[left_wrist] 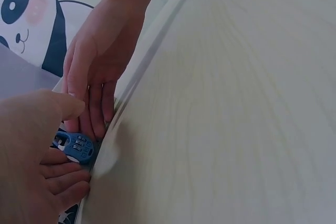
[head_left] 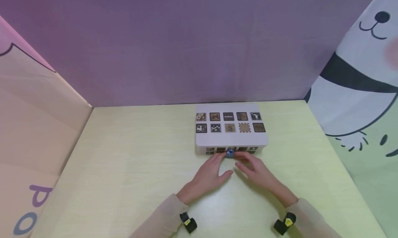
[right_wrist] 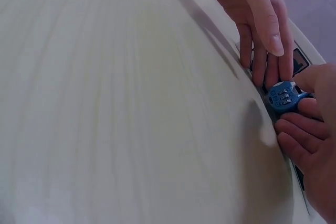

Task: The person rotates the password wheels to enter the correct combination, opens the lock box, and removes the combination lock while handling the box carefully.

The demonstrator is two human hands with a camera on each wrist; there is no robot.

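Note:
A small blue combination padlock with number dials hangs at the middle of the front side of a white box printed with square pictures. Its dials face outward in the left wrist view, where the padlock shows its shackle too. My left hand reaches in from the left, fingertips right at the padlock and along the box front, thumb held apart. From the other side comes my right hand, its fingers loosely extended to the padlock's right edge. In the right wrist view, the padlock sits between both hands' fingers.
The box stands toward the back of a pale wood-patterned table. A purple cloth wall rises behind it. Printed panels flank both sides, the right one with a panda picture.

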